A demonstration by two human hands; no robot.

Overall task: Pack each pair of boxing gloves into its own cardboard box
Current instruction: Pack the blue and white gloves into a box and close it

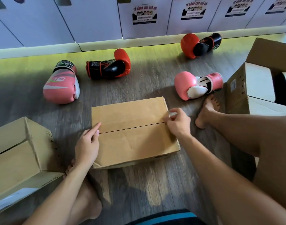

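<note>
A cardboard box [17, 159] sat at the far left on the wood floor [148, 75], its side near the person's left foot. Beyond it lay a pink glove [61, 85] and a red-and-black glove [109, 65], with bare floor between them and the closed middle box [132, 132]. The left hand [88, 145] rested loosely curled against that box's left edge, forefinger on the flap seam. The right hand [178, 122] pinched something small and white at the seam's right end. Farther right lay a second red-and-black glove [199, 45], a second pink glove [196, 86] and an open box [236, 88].
</note>
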